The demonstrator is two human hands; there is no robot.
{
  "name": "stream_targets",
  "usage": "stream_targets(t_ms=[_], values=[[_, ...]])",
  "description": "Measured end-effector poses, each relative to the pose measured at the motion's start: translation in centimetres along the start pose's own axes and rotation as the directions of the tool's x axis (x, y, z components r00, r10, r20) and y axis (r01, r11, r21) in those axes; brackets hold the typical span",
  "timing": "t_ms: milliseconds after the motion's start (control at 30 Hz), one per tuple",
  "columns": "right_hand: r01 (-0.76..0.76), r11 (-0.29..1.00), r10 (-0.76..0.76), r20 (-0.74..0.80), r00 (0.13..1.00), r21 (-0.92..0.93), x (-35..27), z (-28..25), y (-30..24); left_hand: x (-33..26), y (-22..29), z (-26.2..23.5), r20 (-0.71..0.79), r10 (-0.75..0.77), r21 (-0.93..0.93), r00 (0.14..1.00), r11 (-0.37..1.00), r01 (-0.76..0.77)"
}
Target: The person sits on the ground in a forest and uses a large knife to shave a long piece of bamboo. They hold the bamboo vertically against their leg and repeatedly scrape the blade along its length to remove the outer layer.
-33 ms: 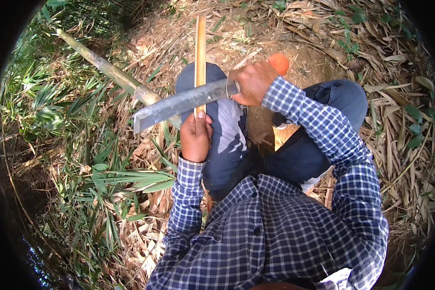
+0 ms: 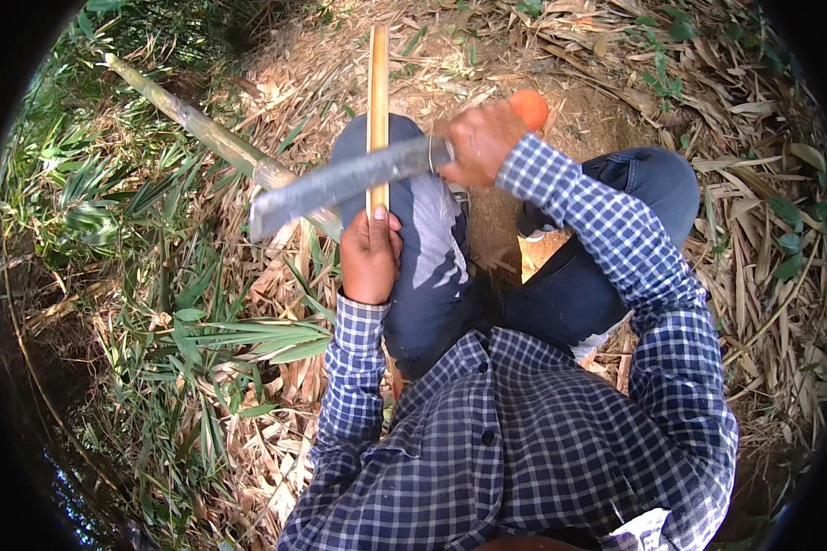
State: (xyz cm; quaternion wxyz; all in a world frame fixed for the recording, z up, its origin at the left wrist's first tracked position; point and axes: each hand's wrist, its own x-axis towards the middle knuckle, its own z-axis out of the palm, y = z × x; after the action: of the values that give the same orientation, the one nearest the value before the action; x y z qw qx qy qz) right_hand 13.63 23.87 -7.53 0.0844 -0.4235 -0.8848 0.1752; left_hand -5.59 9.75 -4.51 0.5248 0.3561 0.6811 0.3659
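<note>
A pale split bamboo strip [image 2: 379, 87] stands lengthwise away from me over my left knee. My left hand [image 2: 370, 257] is closed round its near end, thumb on top. In my right hand [image 2: 484, 144] is a machete [image 2: 340, 182] with an orange handle end [image 2: 528, 108], gripped in a fist. Its wide grey blade points left and crosses over the strip just beyond my left thumb, hiding a piece of it. The blade looks slightly blurred. Whether its edge touches the strip, I cannot tell.
A thick bamboo pole [image 2: 198, 129] lies slantwise at the far left, its near end behind the blade. My bent knees [image 2: 639, 188] flank a patch of bare soil. Dry leaves [image 2: 753, 303] cover the right, green bamboo leaves [image 2: 266, 340] the left.
My right hand and the machete have shifted slightly away from me along the strip. The left hand with the strip has moved only a touch.
</note>
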Motion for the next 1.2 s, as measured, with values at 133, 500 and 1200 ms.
stream_targets(t_ms=[133, 500, 1200], values=[[-0.146, 0.988, 0.149, -0.061, 0.987, 0.048, 1.7, -1.0, 2.7, -0.3, 0.1, -0.2, -0.01, 0.006, 0.018, 1.0, 1.0, -0.006], [-0.185, 0.983, 0.183, 0.095, 0.979, 0.013, 1.9, -1.8, 0.8, -0.2, -0.2, -0.3, 0.003, -0.005, -0.013, 1.0, 1.0, 0.005], [-0.192, 0.974, 0.192, 0.012, 0.981, 0.121, 2.7, -1.6, 3.7, -0.5, -0.7, -0.7, -0.012, 0.019, 0.04, 1.0, 0.999, -0.019]])
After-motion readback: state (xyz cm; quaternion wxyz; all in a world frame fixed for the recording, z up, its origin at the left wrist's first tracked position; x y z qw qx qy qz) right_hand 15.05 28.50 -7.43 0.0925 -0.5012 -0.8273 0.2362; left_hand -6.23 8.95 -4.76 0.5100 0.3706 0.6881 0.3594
